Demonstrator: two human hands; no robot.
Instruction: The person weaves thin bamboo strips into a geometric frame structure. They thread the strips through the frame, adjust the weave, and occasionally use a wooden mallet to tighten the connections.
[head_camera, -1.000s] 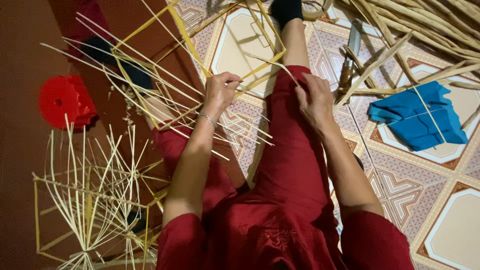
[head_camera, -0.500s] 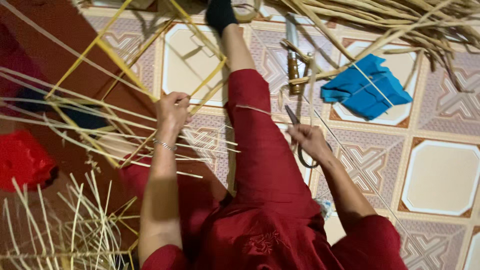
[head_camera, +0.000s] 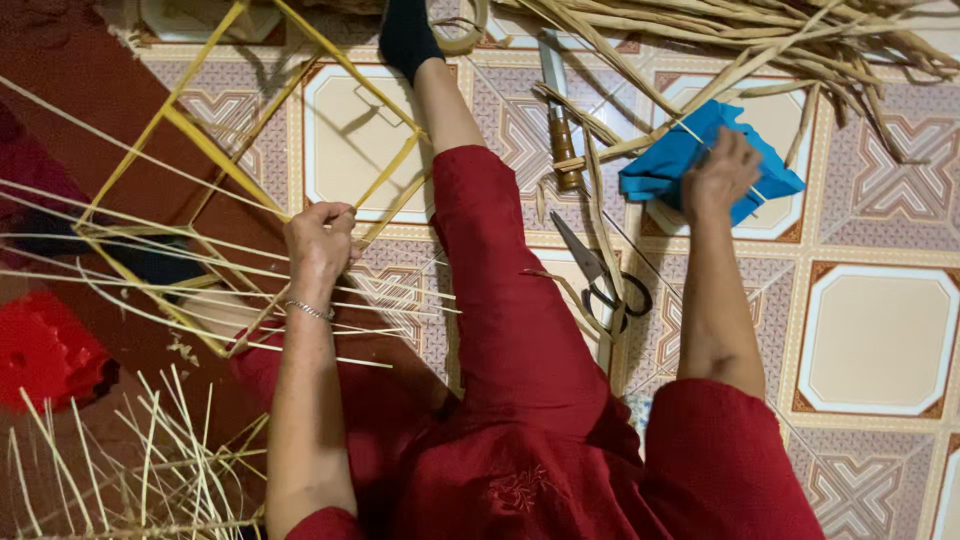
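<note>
I sit on a tiled floor in red clothes, one leg (head_camera: 480, 210) stretched out ahead. My left hand (head_camera: 318, 240) grips a joint of a yellow bamboo-strip frame (head_camera: 200, 140) with thin splints sticking out around it. My right hand (head_camera: 718, 175) reaches out to the right and rests on a blue cloth (head_camera: 665, 170) lying on the floor; whether it grips the cloth I cannot tell. Black-handled scissors (head_camera: 600, 275) lie on the tiles between my leg and right arm. A knife with a wooden handle (head_camera: 560, 130) lies beyond them.
A pile of long bamboo strips (head_camera: 760, 40) fills the top right. Another splint framework (head_camera: 130, 460) stands at the lower left, next to a red plastic object (head_camera: 45, 350). A roll of tape (head_camera: 465, 30) lies near my foot.
My right hand left my leg, passed the scissors and moved out to the blue cloth. The view shifted left and down. My left hand kept hold of the frame.
</note>
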